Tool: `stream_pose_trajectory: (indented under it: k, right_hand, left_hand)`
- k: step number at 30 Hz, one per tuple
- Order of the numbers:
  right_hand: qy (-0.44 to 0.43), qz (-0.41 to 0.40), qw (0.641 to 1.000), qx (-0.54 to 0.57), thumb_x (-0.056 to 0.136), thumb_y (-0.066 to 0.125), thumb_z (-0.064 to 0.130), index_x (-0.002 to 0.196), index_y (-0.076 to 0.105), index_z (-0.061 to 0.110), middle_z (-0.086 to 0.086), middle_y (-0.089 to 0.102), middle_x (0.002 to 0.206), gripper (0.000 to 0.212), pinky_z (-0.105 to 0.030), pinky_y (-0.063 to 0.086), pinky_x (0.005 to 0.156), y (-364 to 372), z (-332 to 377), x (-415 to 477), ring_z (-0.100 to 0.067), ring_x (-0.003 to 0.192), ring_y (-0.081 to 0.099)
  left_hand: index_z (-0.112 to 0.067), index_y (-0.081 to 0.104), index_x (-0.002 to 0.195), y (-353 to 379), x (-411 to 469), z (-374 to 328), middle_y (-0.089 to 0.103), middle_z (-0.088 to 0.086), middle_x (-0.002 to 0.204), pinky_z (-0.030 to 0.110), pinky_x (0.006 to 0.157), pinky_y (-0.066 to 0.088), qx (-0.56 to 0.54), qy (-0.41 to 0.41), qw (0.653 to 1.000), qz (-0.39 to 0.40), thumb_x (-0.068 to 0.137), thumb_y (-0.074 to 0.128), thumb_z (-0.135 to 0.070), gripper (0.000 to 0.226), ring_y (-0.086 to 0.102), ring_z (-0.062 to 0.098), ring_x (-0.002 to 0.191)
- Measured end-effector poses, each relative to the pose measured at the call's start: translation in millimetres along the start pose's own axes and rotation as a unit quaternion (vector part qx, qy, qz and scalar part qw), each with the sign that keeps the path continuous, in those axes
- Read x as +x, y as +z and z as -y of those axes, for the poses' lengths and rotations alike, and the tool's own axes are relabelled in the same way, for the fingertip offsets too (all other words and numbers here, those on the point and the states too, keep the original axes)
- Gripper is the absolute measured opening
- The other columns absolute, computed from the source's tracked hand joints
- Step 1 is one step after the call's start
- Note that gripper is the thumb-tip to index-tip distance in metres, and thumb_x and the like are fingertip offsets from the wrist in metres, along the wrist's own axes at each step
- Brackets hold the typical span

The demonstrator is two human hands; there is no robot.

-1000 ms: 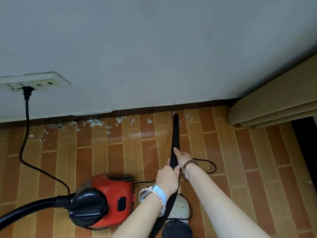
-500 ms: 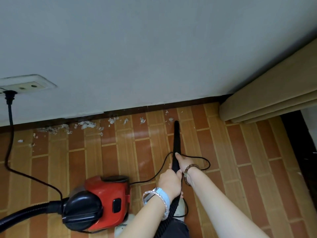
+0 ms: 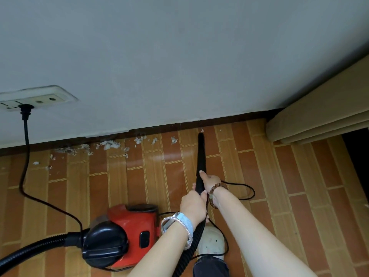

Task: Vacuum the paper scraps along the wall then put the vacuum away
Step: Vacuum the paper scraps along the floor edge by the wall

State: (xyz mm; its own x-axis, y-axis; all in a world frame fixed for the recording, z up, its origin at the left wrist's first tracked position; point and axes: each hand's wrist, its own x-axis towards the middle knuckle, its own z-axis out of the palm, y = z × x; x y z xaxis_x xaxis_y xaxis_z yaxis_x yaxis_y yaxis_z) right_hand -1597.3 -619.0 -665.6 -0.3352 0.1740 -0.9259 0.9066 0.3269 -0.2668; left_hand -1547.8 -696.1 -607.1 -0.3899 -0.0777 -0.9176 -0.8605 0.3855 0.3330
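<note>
Both hands grip the black crevice nozzle [image 3: 201, 156] of the vacuum. My right hand [image 3: 210, 181] holds it further forward, with the thumb lying along it. My left hand [image 3: 193, 204] wraps it just behind, where the ribbed hose [image 3: 191, 248] begins. The nozzle tip touches the floor by the dark baseboard [image 3: 229, 118], next to one small scrap [image 3: 202, 130]. White paper scraps [image 3: 111, 145] lie strewn along the baseboard to the left of the tip. The red and black vacuum body [image 3: 123, 234] sits on the floor at lower left.
The black power cord [image 3: 25, 148] runs from a wall socket [image 3: 38, 97] down across the floor to the vacuum, and a loop of it [image 3: 247, 193] lies right of my hands. Beige curtain folds [image 3: 319, 114] hang at right. My slippered foot [image 3: 212, 241] stands below the hose.
The nozzle tip has stayed near the baseboard while my view shifted left then back. A few scraps near the tip at the right end are gone.
</note>
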Motion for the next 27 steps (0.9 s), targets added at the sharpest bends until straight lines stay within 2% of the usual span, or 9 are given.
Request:
stream_pose_trajectory:
  k: [5, 7, 10, 12, 15, 19, 21, 23, 27]
  right_hand:
    - [-0.021, -0.016, 1.000, -0.013, 0.097, 0.041, 0.044, 0.118, 0.059, -0.002, -0.018, 0.063, 0.118, 0.054, -0.035, 0.047, 0.090, -5.3, 11.6, 14.6, -0.032, 0.105, 0.060]
    - [-0.028, -0.019, 0.999, -0.022, 0.098, 0.040, 0.044, 0.118, 0.060, -0.003, -0.018, 0.062, 0.120, 0.054, -0.034, 0.046, 0.088, -7.6, 12.8, 18.5, -0.029, 0.098, 0.058]
    - [-0.038, -0.030, 0.998, -0.026, 0.098, 0.039, 0.043, 0.121, 0.058, -0.002, -0.017, 0.060, 0.124, 0.053, -0.035, 0.045, 0.092, -13.8, 9.9, 23.3, -0.032, 0.109, 0.058]
    - [-0.038, -0.042, 0.998, -0.026, 0.098, 0.039, 0.045, 0.121, 0.059, 0.001, -0.016, 0.061, 0.121, 0.053, -0.036, 0.046, 0.090, -21.1, 6.0, 25.2, -0.032, 0.109, 0.058]
    - [-0.032, -0.050, 0.998, -0.016, 0.097, 0.039, 0.047, 0.119, 0.061, 0.003, -0.013, 0.064, 0.111, 0.054, -0.033, 0.045, 0.080, -34.4, -4.4, 27.8, -0.029, 0.096, 0.059]
    - [-0.025, -0.054, 0.998, -0.020, 0.097, 0.039, 0.047, 0.118, 0.061, 0.004, -0.015, 0.063, 0.115, 0.052, -0.029, 0.040, 0.076, -48.5, -21.4, 25.2, -0.029, 0.097, 0.059]
    - [-0.022, -0.059, 0.998, 0.003, 0.097, 0.041, 0.045, 0.105, 0.064, 0.004, -0.016, 0.064, 0.103, 0.048, -0.028, 0.040, 0.074, -51.6, -30.4, 22.2, -0.025, 0.086, 0.055]
    - [-0.016, -0.076, 0.997, 0.014, 0.097, 0.042, 0.044, 0.085, 0.062, 0.005, -0.012, 0.060, 0.087, 0.045, -0.028, 0.040, 0.071, -53.0, -40.8, 20.0, -0.024, 0.077, 0.053]
    - [0.008, -0.112, 0.992, 0.056, 0.096, 0.046, 0.042, 0.082, 0.065, 0.005, -0.012, 0.064, 0.086, 0.043, -0.030, 0.043, 0.068, -60.4, -62.5, 12.3, -0.026, 0.077, 0.057]
  left_hand:
    - [-0.003, 0.046, 0.134, -3.7, 9.4, -13.8, 0.062, 0.019, 0.093, 0.049, 0.075, 0.060, -0.068, -0.017, 0.997, 0.017, 0.101, 0.046, -0.032, 0.044, 0.065, 0.033, 0.070]
    - [-0.004, 0.051, 0.124, -4.5, 13.8, -14.6, 0.059, 0.016, 0.088, 0.050, 0.075, 0.060, -0.127, -0.026, 0.991, 0.036, 0.099, 0.051, -0.030, 0.036, 0.064, 0.030, 0.065]
    - [-0.007, 0.051, 0.101, -4.8, 18.0, -13.8, 0.059, 0.019, 0.088, 0.048, 0.073, 0.060, -0.211, -0.046, 0.973, 0.076, 0.096, 0.059, -0.025, 0.020, 0.062, 0.027, 0.061]
    - [-0.009, 0.048, 0.096, -1.7, 20.8, -14.6, 0.059, 0.021, 0.091, 0.043, 0.067, 0.060, -0.230, -0.046, 0.968, 0.093, 0.095, 0.061, -0.022, 0.018, 0.062, 0.026, 0.061]
    - [-0.008, 0.050, 0.096, 10.0, 22.6, -16.5, 0.059, 0.021, 0.086, 0.040, 0.062, 0.059, -0.228, -0.044, 0.966, 0.112, 0.096, 0.060, -0.019, 0.015, 0.062, 0.026, 0.060]
    - [-0.006, 0.052, 0.098, 30.3, 19.9, -11.5, 0.060, 0.021, 0.081, 0.043, 0.066, 0.060, -0.220, -0.038, 0.968, 0.116, 0.095, 0.059, -0.018, 0.014, 0.062, 0.028, 0.060]
    - [-0.001, 0.052, 0.106, 38.4, 17.0, -6.1, 0.059, 0.020, 0.078, 0.041, 0.063, 0.059, -0.220, -0.040, 0.967, 0.120, 0.095, 0.060, -0.018, 0.022, 0.061, 0.027, 0.059]
    - [-0.001, 0.052, 0.104, 43.7, 13.4, -2.7, 0.058, 0.020, 0.076, 0.037, 0.055, 0.058, -0.213, -0.039, 0.968, 0.126, 0.096, 0.059, -0.018, 0.020, 0.060, 0.026, 0.056]
    - [-0.004, 0.051, 0.095, 53.2, 4.0, 0.9, 0.057, 0.020, 0.076, 0.034, 0.048, 0.056, -0.184, -0.044, 0.971, 0.147, 0.095, 0.060, -0.017, 0.016, 0.060, 0.026, 0.054]
